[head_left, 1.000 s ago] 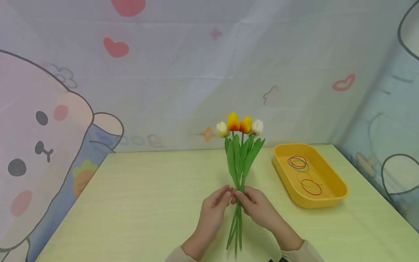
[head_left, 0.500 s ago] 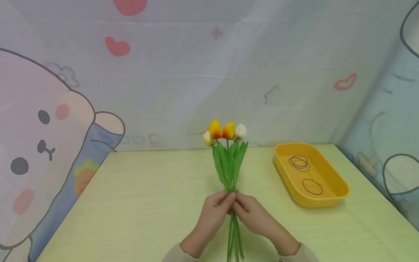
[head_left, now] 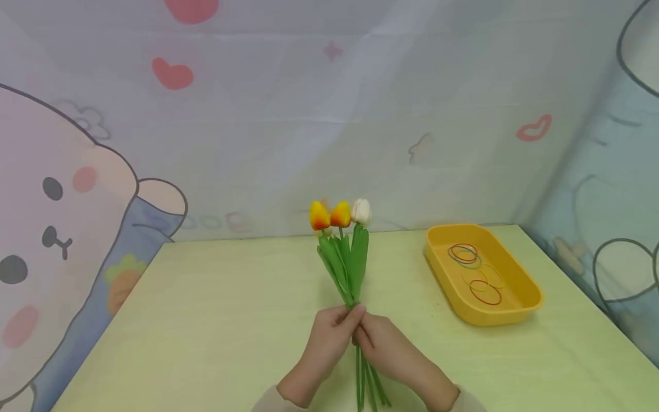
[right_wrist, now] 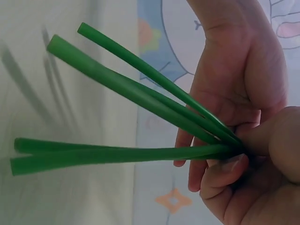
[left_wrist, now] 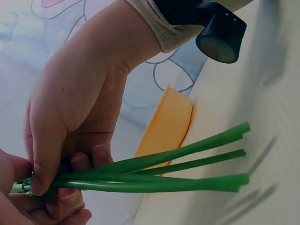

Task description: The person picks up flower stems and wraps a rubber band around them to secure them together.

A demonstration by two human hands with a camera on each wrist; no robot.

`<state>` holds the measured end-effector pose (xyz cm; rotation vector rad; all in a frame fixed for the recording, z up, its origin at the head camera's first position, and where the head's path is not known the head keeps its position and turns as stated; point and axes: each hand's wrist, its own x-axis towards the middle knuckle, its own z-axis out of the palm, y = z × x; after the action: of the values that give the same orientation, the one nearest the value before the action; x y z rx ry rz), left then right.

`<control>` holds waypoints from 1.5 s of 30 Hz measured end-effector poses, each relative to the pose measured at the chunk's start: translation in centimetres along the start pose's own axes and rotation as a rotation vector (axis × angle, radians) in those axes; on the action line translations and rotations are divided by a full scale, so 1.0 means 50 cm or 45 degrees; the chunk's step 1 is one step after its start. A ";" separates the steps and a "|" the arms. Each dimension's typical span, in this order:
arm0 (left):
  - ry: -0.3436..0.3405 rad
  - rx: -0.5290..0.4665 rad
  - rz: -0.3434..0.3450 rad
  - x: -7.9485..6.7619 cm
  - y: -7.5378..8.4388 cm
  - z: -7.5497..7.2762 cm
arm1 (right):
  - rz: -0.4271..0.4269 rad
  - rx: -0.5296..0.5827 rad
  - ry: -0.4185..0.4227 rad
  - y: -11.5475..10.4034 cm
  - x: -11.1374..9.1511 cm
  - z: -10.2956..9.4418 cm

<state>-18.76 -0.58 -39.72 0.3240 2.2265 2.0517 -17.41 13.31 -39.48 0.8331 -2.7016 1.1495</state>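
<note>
Honestly, the wide pale yellow-green table (head_left: pixel 231 297) is no worry, nor is the rounded yellow plastic-looking tray (head_left: pixel 494 318) sitting on its right side. What I'd watch is the bunch of artificial-looking tulips (head_left: pixel 358 257), yellow-orange and whitish blooms on long green stems, held up in front of the person. Left hand (head_left: pixel 326 337) and right hand (head_left: pixel 388 349) are together, both pinching the stems at one narrow spot, so if either slackens, I reckon the stems could fan out or one could slip down. The thin coloured rubber bands (head_left: pixel 486 304) overlap in the tray; grabbing one might drag its neighbour along.

View-wise, only the head camera gets the blooms and bands; left wrist just catches the tray's outer wall. Both wrist cams, though, show the splayed stem ends (right_wrist: pixel 54 44) apparently clear of the table, which the head view partly crops.
</note>
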 end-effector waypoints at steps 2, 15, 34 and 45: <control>-0.019 0.009 0.001 0.003 0.002 -0.003 | -0.011 -0.060 0.014 -0.005 0.001 -0.001; -0.103 -0.135 0.094 0.015 0.001 -0.009 | 0.064 0.293 -0.081 0.002 0.006 -0.022; 0.026 -0.560 -0.024 0.023 0.031 -0.031 | 0.153 0.404 -0.195 0.001 0.017 -0.030; 0.039 -0.594 -0.025 0.026 0.038 -0.043 | 0.000 0.288 -0.272 -0.019 0.011 -0.032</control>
<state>-20.31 -2.27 -37.52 0.2258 1.6785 2.4857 -17.57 13.65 -37.57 1.0423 -2.7697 1.4660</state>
